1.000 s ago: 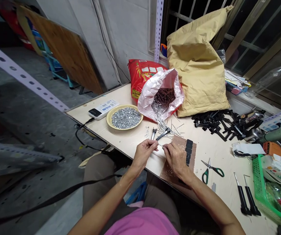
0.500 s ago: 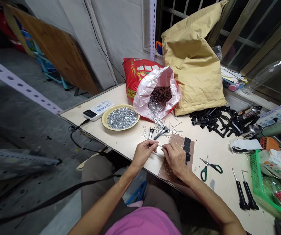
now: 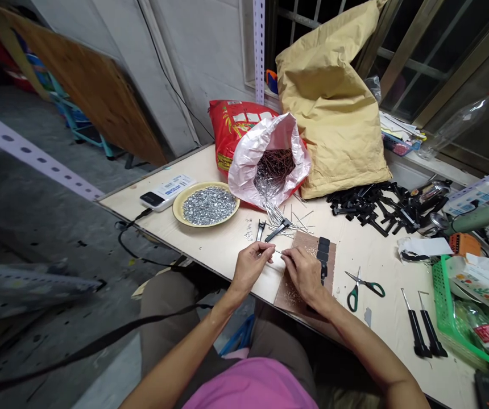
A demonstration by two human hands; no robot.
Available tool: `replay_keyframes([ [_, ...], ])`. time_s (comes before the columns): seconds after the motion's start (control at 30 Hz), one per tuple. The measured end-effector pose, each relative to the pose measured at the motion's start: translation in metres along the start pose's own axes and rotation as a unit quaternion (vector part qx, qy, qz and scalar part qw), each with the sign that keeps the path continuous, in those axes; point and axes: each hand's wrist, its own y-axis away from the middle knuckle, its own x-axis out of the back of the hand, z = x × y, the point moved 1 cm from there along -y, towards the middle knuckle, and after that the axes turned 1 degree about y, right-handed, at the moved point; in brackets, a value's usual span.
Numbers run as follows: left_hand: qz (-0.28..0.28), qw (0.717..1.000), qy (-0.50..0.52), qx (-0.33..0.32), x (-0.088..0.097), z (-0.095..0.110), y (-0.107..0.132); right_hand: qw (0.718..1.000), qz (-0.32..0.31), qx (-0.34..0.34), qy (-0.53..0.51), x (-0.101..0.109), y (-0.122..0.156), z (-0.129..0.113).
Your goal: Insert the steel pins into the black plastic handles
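My left hand [image 3: 251, 265] and my right hand [image 3: 305, 271] meet over the near edge of the wooden table [image 3: 210, 244], both pinched on a thin metal pin [image 3: 279, 253] held between them. The right hand rests on a brown board [image 3: 302, 245] that carries a few black plastic pieces [image 3: 323, 249]. Just beyond my fingers lie loose metal pins [image 3: 293, 220] and two small black parts [image 3: 270, 230]. A white plastic bag [image 3: 270, 162] full of pins lies open behind them. A yellow plate [image 3: 207, 205] heaped with small silver washers sits to the left.
A tan paper sack [image 3: 332, 108] and a red bag [image 3: 233, 125] stand at the back. A pile of black plastic parts [image 3: 374, 204], green-handled scissors [image 3: 361, 284], two black-handled finished pieces [image 3: 423, 329], a green basket [image 3: 466, 318] and a small scale [image 3: 165, 192] are also on the table.
The hands stay together on the pin with only small finger shifts. The view has drifted slightly, so everything sits a little more to the left.
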Motion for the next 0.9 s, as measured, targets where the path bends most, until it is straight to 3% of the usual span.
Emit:
replay_keyframes([
  [0.13,-0.011,1.000,-0.002,0.008,-0.001,0.000,0.000,1.000,-0.013,-0.005,-0.012,0.004,0.000,-0.002],
  [0.3,-0.094,0.995,-0.005,0.035,0.003,0.002,-0.005,0.993,-0.030,-0.042,-0.110,0.011,-0.003,0.003],
  [0.4,-0.133,0.988,-0.079,-0.021,0.006,0.003,-0.007,0.987,-0.049,-0.057,-0.141,0.013,-0.002,0.007],
  [0.5,-0.168,0.962,-0.172,-0.129,0.007,0.002,-0.007,0.985,-0.055,-0.057,-0.156,0.014,0.000,0.009],
  [0.6,-0.198,0.927,-0.238,-0.212,0.007,-0.001,-0.007,0.990,-0.046,-0.041,-0.124,0.017,0.003,0.008],
  [0.7,-0.219,0.910,-0.261,-0.236,0.005,-0.005,-0.008,0.997,-0.035,-0.013,-0.073,0.019,0.006,0.007],
  [0.8,-0.226,0.916,-0.246,-0.221,0.002,-0.006,-0.007,0.998,-0.008,0.060,0.022,0.020,0.010,0.006],
  [0.9,-0.224,0.934,-0.224,-0.166,-0.001,-0.004,-0.003,0.977,0.023,0.151,0.148,0.021,0.012,0.005],
])
